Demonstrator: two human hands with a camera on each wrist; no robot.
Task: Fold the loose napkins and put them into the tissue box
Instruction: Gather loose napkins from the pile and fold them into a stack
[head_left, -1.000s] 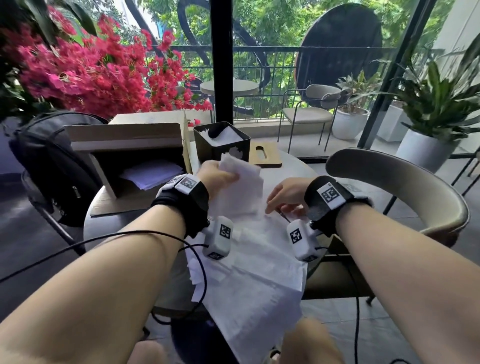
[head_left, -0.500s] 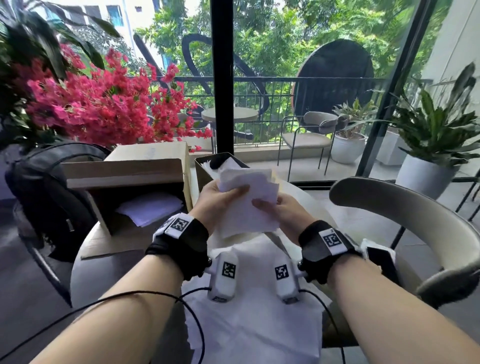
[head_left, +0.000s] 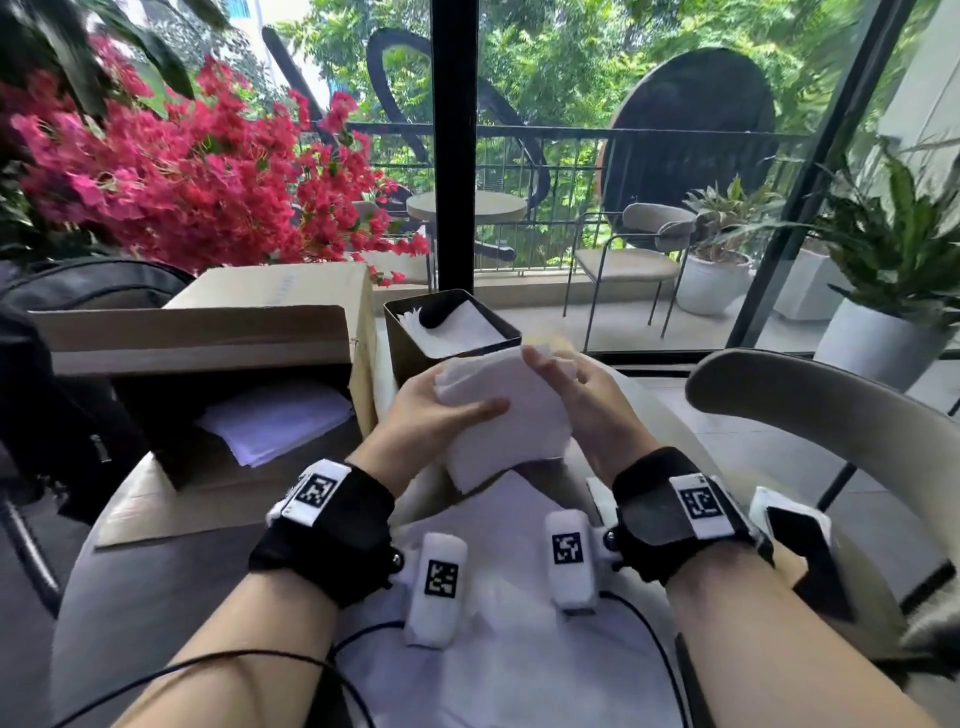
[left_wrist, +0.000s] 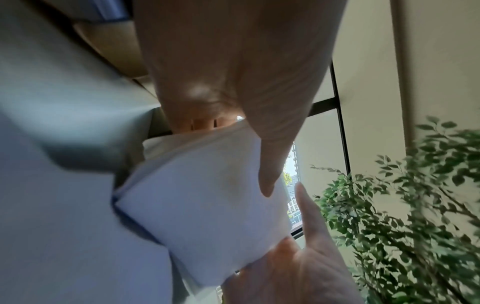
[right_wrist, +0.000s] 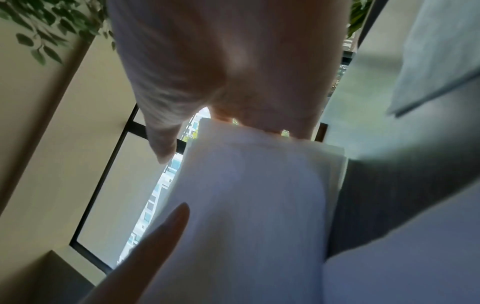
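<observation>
I hold a folded white napkin (head_left: 504, 421) in the air between both hands, just in front of the dark tissue box (head_left: 410, 353). My left hand (head_left: 457, 410) grips its left side, thumb across the top face and fingers underneath; the left wrist view shows the same thumb on the napkin (left_wrist: 202, 205). The right hand (head_left: 561, 374) holds the napkin's far right edge, with its fingers behind the napkin (right_wrist: 246, 195). White napkins lie inside the open box. Loose napkins (head_left: 493, 665) are spread on the table under my wrists.
An open cardboard box (head_left: 208, 338) with paper inside stands on the left of the round table (head_left: 156, 587), and a black backpack (head_left: 62, 405) sits beside it. A beige chair (head_left: 831, 415) curves round the right side. A phone (head_left: 800, 545) lies by my right wrist.
The right hand left the loose napkins and joined the left on the napkin. Both hands carried it forward toward the tissue box, and it is now folded more compactly.
</observation>
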